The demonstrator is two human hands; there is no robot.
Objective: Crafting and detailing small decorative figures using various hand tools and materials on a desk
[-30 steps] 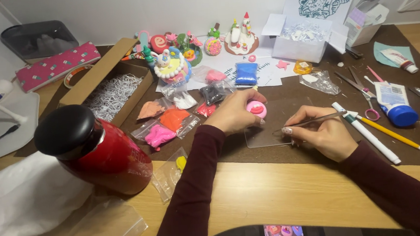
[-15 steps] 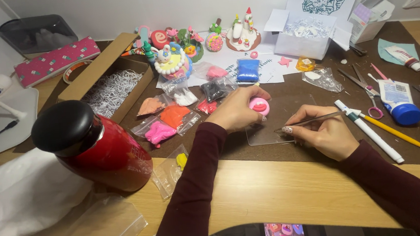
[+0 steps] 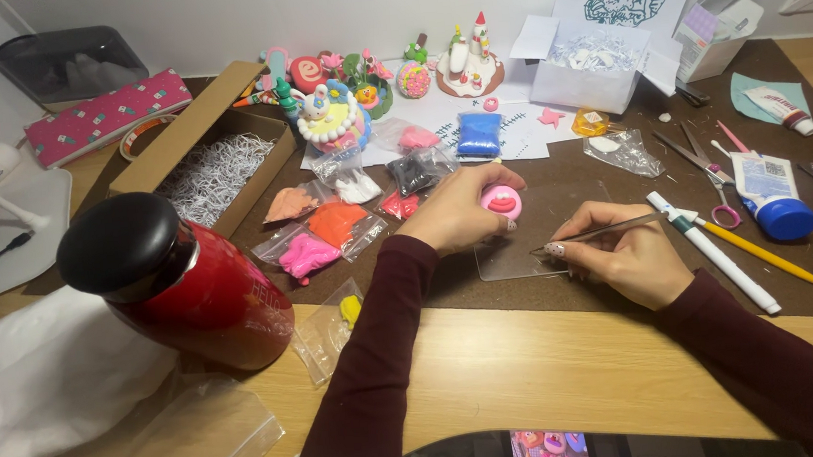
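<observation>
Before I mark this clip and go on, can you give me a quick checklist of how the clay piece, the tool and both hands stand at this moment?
1. Left hand grips the pink clay piece: ok, fingers wrap around it.
2. Right hand holds the thin metal tool: ok, pinched between fingers.
3. Tool tip touching the clay: not ok, the tip ends short of the piece.
4. Clear plastic sheet lies flat on the brown mat under the hands: ok.
5. Red bottle clear of the left forearm: ok, apart from the sleeve.
6. Detail on the clay's far side: cannot tell, hidden by the fingers.
</observation>
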